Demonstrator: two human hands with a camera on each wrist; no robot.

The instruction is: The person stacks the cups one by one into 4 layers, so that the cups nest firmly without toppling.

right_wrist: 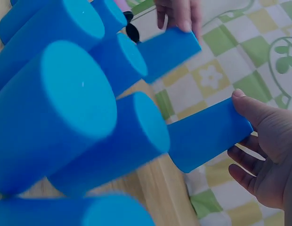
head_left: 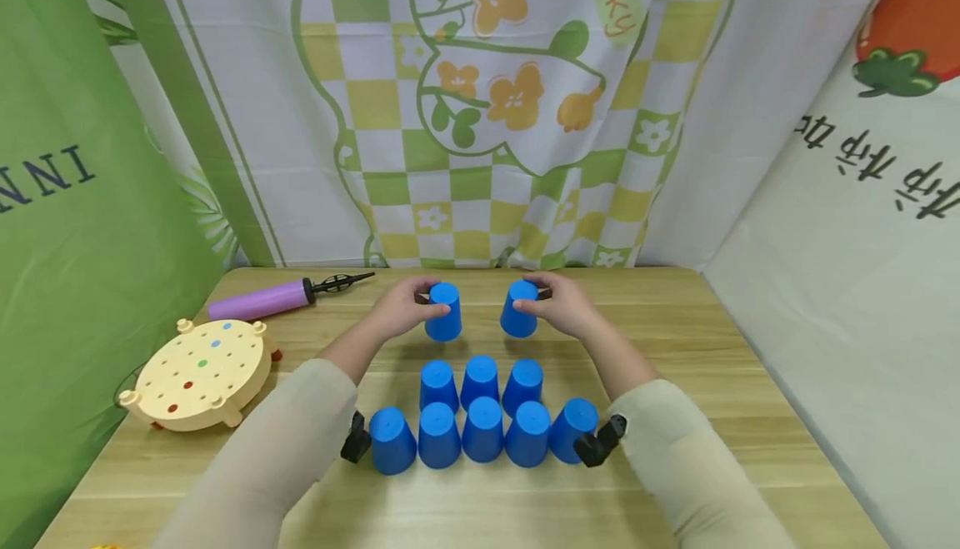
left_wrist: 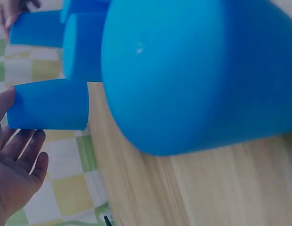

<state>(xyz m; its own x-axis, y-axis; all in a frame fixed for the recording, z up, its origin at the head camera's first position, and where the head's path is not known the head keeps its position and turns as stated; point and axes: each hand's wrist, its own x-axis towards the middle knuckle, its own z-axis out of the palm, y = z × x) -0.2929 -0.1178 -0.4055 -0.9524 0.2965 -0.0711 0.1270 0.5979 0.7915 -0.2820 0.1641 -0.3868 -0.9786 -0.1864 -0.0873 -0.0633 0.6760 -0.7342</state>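
My left hand (head_left: 405, 309) pinches a blue plastic cup (head_left: 443, 312), upside down, between thumb and fingers near the back of the table. Opposite it, my right hand (head_left: 564, 307) grips another inverted blue cup (head_left: 520, 309), slightly tilted, with a gap between the two cups. Whether their rims touch the table is hard to tell. Nearer to me stand three inverted cups in a row (head_left: 480, 378), and in front of them a longer row of several more (head_left: 483, 430). In the right wrist view, the thumb of the right hand (right_wrist: 271, 146) lies along its cup (right_wrist: 209, 136).
On the left of the wooden table (head_left: 660, 328) sit a round cream pegboard (head_left: 202, 374) with short legs and a purple hand pump (head_left: 262, 301) with a black nozzle. A checked curtain (head_left: 480, 199) hangs behind the table. Black wrist mounts (head_left: 600, 441) overlap the front row's ends.
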